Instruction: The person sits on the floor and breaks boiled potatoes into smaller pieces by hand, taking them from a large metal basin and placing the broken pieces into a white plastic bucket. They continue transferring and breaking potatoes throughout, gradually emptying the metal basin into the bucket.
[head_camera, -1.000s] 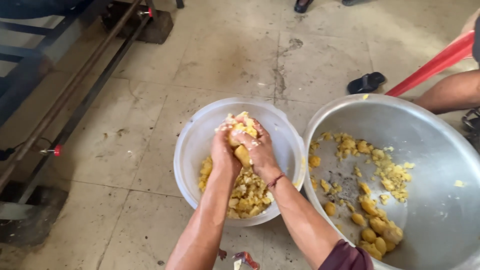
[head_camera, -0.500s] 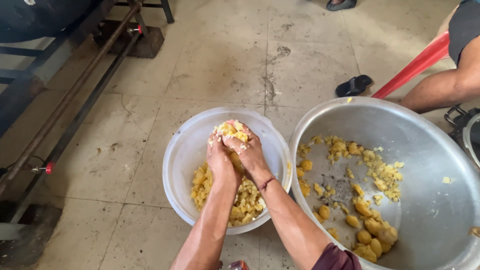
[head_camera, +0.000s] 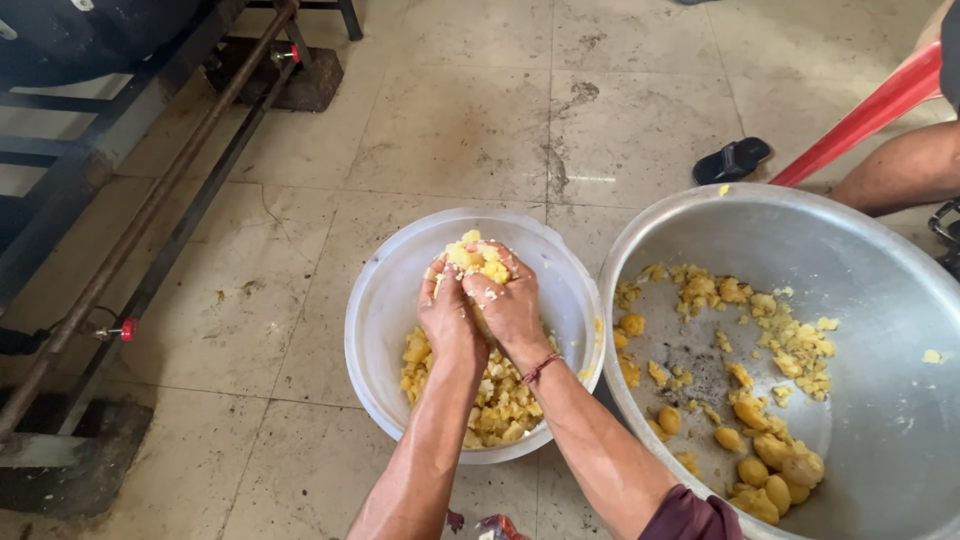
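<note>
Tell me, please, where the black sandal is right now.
In the head view the black sandal lies on the tiled floor at upper right, just beyond the big metal basin's far rim, beside the red bar.

Hands lowered and clump reduced over the bowl

Since a second ago the left hand (head_camera: 447, 318) and right hand (head_camera: 512, 305), pressed together, have dropped a little toward the white bowl (head_camera: 385, 300); the yellow potato lump (head_camera: 476, 258) between them has been squeezed smaller, with less showing above the fingers. The view has shifted, so the bowl and the large metal basin (head_camera: 880, 300) now sit lower and further left in frame.
</note>
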